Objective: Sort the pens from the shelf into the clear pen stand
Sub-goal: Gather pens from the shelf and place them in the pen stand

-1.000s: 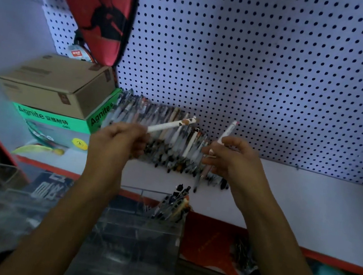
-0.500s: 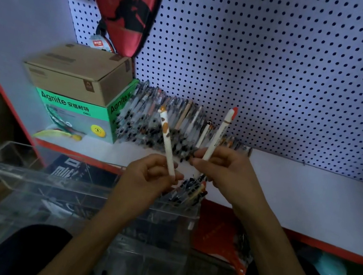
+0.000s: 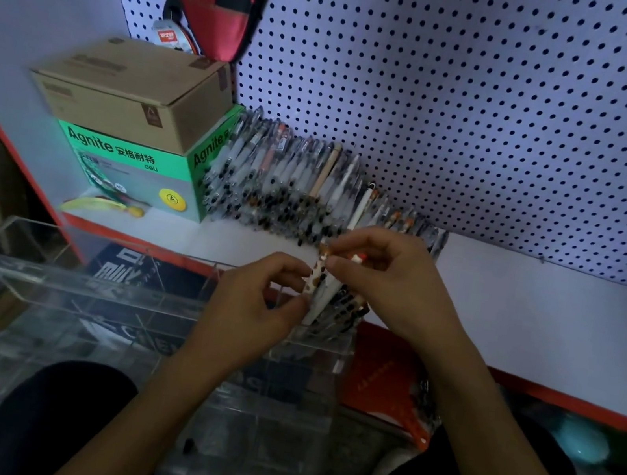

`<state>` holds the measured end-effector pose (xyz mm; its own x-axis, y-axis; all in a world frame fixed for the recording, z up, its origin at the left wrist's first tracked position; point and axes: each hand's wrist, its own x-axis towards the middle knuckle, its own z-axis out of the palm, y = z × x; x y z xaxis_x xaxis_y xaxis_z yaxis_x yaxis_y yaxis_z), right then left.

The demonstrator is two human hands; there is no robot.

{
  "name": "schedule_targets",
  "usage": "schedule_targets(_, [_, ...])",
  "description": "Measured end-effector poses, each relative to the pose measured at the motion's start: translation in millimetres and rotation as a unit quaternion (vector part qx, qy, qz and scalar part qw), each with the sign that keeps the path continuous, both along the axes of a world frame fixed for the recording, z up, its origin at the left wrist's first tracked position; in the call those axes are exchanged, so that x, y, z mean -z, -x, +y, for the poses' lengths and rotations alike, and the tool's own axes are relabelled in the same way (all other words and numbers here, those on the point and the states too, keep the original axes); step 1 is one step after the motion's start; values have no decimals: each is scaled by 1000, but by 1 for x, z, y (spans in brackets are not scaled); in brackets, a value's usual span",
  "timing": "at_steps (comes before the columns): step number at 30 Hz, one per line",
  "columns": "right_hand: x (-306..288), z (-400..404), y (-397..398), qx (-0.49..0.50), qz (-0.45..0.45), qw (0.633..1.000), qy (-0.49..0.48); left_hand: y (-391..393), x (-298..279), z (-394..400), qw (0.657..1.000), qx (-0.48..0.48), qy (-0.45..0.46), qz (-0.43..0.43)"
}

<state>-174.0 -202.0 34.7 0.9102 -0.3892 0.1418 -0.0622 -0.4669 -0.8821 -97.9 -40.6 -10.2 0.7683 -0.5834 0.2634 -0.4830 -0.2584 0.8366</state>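
Both hands (image 3: 337, 283) have dropped, pinching two pens (image 3: 320, 284) into the stand (image 3: 88, 282); many pens (image 3: 291, 188) wait on the shelf (image 3: 539, 316).

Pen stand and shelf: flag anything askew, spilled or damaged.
Nothing looks spilled or damaged. The pens on the shelf lean in one tidy row against the green box. In the clear pen stand only the right-end compartment holds pens, where both hands are setting in two more pens.
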Motion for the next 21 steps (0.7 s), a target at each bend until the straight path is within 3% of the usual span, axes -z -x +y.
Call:
schedule_targets(8, [2, -8, 5, 14, -5, 1000, 25, 0, 0, -2, 998, 7, -20, -53])
schedule_targets(13, [3, -6, 4, -8, 10, 996, 90, -2, -5, -12, 992, 19, -37, -115])
schedule_targets(21, [3, -10, 6, -4, 36, 994, 104, 0, 2, 2, 995, -22, -64, -73])
